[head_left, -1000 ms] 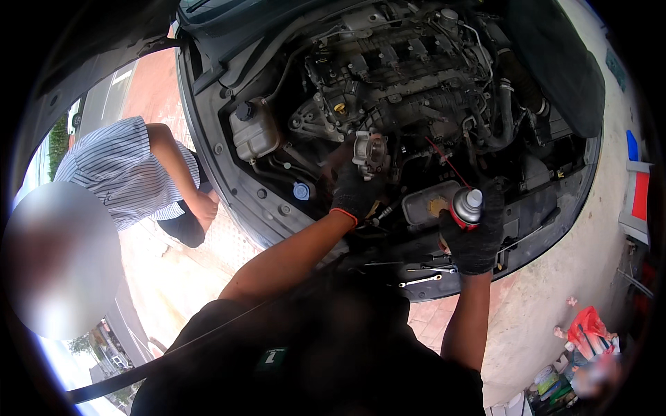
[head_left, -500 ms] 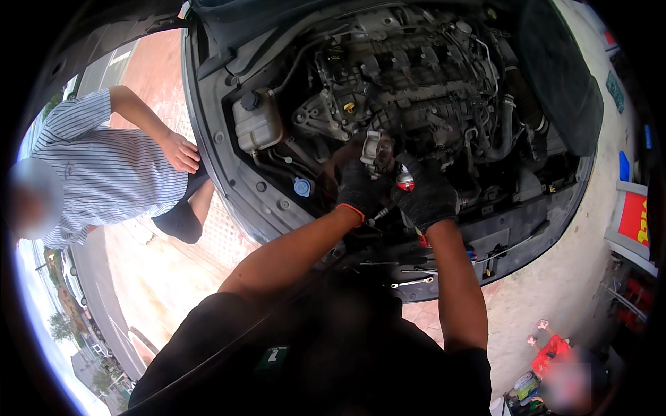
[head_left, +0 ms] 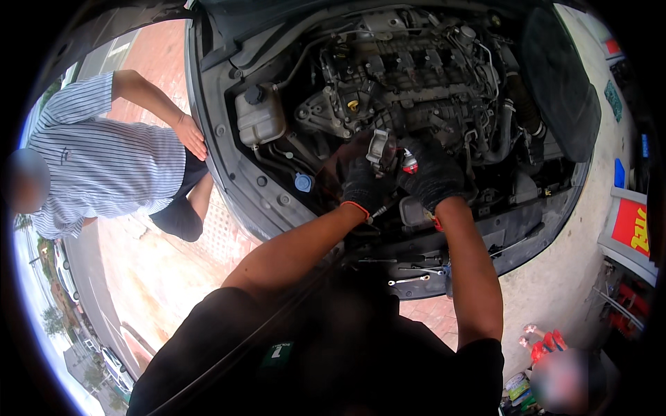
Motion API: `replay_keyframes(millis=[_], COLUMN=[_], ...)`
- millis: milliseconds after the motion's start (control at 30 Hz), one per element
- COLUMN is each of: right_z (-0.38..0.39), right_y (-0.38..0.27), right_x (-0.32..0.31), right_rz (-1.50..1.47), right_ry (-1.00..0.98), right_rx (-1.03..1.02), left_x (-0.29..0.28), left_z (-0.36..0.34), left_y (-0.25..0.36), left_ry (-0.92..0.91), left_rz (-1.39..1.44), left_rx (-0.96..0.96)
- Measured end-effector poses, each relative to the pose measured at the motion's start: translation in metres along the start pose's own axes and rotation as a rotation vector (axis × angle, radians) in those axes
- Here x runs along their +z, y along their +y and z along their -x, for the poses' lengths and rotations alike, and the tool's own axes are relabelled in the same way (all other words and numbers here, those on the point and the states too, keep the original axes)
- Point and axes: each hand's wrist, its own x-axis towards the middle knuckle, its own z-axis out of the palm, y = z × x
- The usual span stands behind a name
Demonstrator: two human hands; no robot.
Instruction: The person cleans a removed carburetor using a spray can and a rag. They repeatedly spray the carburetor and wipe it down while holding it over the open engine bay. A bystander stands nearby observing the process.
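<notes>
My gloved left hand (head_left: 364, 180) grips a silver metal housing with a round bore (head_left: 379, 148), held above the front of the car's engine (head_left: 416, 76). Just right of it, my gloved right hand (head_left: 433, 177) is closed on a red spray can (head_left: 409, 161) with a silver top, largely hidden by the fingers, its top close beside the housing. A translucent coolant reservoir (head_left: 260, 118) and a blue cap (head_left: 303, 182) lie left of my hands, inside the bay.
A person in a striped shirt (head_left: 111, 163) is at the left fender (head_left: 222, 145), one hand near its edge. Wrenches (head_left: 409, 281) lie on the front panel (head_left: 485, 243). At right are a grey and red cabinet (head_left: 628, 229) and a blurred person in red (head_left: 555, 367).
My right hand has moved up and left with the spray can, bringing it beside the metal housing. The striped-shirt person has shifted, their hand now higher, by the fender edge.
</notes>
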Motion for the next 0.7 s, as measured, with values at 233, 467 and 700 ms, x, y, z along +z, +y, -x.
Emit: replay_keyframes(millis=[233, 467, 700], right_z=[-0.003, -0.008, -0.005], right_y=[0.006, 0.009, 0.009], right_x=[0.004, -0.003, -0.005], right_rz=[-0.052, -0.024, -0.064], right_ry=[0.104, -0.004, 0.035], right_rx=[-0.072, 0.009, -0.018], left_x=[0.012, 0.012, 0.007], left_z=[-0.007, -0.007, -0.007], left_y=[-0.015, -0.017, -0.018], left_ry=[0.046, -0.019, -0.049], left_rz=[0.112, 0.129, 0.159], left_rx=[0.031, 0.024, 0.045])
